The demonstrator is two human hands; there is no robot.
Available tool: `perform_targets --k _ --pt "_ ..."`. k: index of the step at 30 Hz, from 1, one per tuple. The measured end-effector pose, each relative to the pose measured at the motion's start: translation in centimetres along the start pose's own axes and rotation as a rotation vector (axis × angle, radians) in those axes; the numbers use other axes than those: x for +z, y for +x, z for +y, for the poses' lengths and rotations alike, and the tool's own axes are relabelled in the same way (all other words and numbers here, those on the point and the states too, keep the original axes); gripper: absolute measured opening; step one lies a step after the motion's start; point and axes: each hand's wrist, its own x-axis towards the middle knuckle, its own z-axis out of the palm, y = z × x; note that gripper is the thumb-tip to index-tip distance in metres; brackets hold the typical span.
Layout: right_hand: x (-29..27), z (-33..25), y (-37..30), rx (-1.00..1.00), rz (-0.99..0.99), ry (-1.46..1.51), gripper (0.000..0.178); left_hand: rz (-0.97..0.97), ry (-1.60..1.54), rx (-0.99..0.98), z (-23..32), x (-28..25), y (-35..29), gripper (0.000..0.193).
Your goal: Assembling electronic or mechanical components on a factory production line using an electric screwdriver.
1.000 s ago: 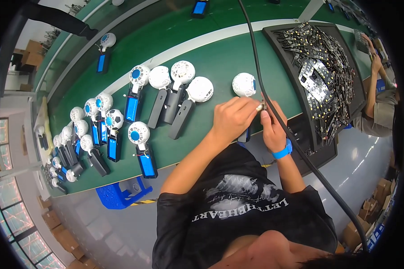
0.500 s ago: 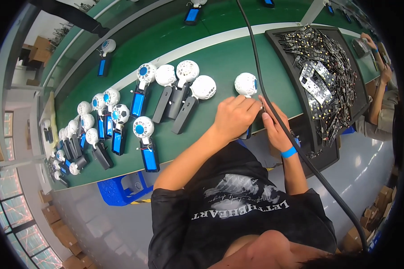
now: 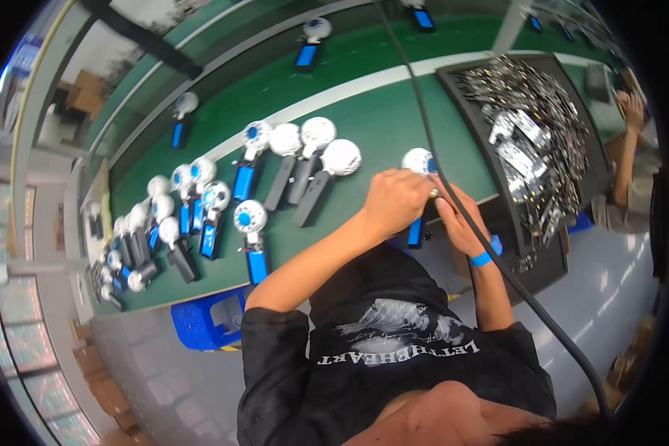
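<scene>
A handheld fan (image 3: 418, 160) with a round white head sits between my hands at the table's near edge. Its blue battery (image 3: 415, 233) shows below them. My left hand (image 3: 395, 199) is closed around the fan just under the head. From the right, my right hand (image 3: 461, 223) meets it with thumb and fingers pinched together. What those fingertips hold is too small and too covered to make out. The middle of the fan is hidden behind my hands. Left of them, another fan (image 3: 250, 217) with a bare blue battery lies alone.
Several similar fans lie in a group on the green table (image 3: 379, 186). At the right stands a black tray (image 3: 490, 160) heaped with small circuit boards (image 3: 528, 126). A black cable (image 3: 531, 297) hangs across the view, passing over my right hand. Farther right, a co-worker's hand (image 3: 633, 111) is visible.
The whole view has shifted, so the table things sit slightly lower. More of the held fan's blue battery now shows under my left hand. Both hands keep their grip.
</scene>
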Motion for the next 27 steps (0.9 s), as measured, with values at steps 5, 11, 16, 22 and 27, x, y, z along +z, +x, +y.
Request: perform_targets --k 5,11,16,22,27 --pt "-1.6 2.2 0.4 0.184 -0.133 0.266 0.049 0.089 -0.122 0.054 -1.6 1.3 1.5 0.014" --pt "-1.9 2.9 0.8 0.205 -0.066 0.240 0.062 0.224 -0.188 0.267 -6.2 3.1 6.4 0.033" --pt "-3.5 1.4 1.0 0.245 0.022 0.154 0.056 -0.484 -0.096 0.078 -13.2 2.3 11.1 0.060" --pt "-6.3 1.0 -1.1 0.254 0.116 -0.008 0.057 -0.574 0.583 -0.559 -43.0 -12.8 12.3 0.045" --pt "-10.5 -0.4 4.3 0.144 0.039 -0.531 0.055 -0.019 0.724 -0.121 -65.6 -23.6 0.5 0.056"
